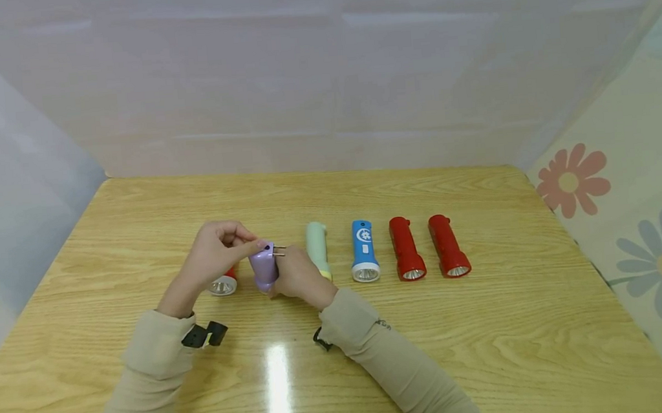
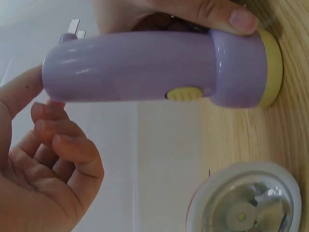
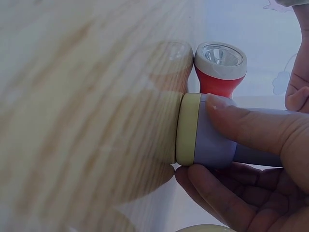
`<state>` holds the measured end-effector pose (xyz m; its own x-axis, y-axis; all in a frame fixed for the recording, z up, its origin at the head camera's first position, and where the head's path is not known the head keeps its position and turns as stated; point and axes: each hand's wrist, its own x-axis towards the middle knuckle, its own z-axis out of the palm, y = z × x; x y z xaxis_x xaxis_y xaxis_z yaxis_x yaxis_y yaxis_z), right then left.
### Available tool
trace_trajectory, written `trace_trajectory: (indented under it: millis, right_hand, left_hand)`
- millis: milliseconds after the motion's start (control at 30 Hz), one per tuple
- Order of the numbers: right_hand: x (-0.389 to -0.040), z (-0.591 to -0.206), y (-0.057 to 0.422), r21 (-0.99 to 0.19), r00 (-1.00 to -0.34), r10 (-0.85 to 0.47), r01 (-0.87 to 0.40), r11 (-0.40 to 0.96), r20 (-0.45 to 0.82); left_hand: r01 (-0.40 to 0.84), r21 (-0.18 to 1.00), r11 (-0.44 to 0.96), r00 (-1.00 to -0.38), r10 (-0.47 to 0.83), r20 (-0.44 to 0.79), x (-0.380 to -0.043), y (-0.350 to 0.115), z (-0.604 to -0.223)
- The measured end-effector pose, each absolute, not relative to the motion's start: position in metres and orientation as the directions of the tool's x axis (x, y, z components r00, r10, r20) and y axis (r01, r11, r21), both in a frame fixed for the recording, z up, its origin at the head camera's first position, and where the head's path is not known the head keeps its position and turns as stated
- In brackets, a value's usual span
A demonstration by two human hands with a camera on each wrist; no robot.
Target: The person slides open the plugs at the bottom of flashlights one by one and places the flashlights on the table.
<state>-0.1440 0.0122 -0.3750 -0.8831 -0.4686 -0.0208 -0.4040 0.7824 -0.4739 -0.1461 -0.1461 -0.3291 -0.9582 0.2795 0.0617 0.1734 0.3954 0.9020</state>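
A purple flashlight [image 1: 264,267] with a yellow rim stands upright on its head, two metal plug prongs sticking out near its top end. My right hand [image 1: 297,275] grips it low down, thumb on the purple head [image 3: 217,130] in the right wrist view. At the upper end, my left hand [image 1: 213,254] touches the flashlight with its outstretched thumb; the other fingers are loosely bent beside it. A yellow switch [image 2: 184,94] shows in the left wrist view. Behind the left hand lies a red flashlight with a white rim [image 1: 224,285], partly hidden.
To the right, a pale green flashlight [image 1: 316,246], a blue one [image 1: 363,249] and two red ones [image 1: 407,249] lie in a row on the wooden table [image 1: 493,336]. The right hand covers part of the green one. A pale backdrop [image 1: 322,90] rises behind the table.
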Motion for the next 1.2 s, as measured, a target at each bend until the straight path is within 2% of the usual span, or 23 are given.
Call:
trace_trajectory:
  millis: [600,1200]
  right_hand:
    - [-0.144,-0.376,0.013,-0.473,-0.882,-0.472,-0.412,0.779,-0.010]
    - [-0.144,-0.375,0.014,-0.470,-0.881,-0.472,-0.411,0.781,-0.014]
  left_hand:
    - [0.271,0.896,0.352,-0.894,0.437,0.098,-0.146,-0.161,-0.335]
    - [0.323,0.858,0.400,-0.909,0.382,0.164,-0.145,-0.159,-0.339]
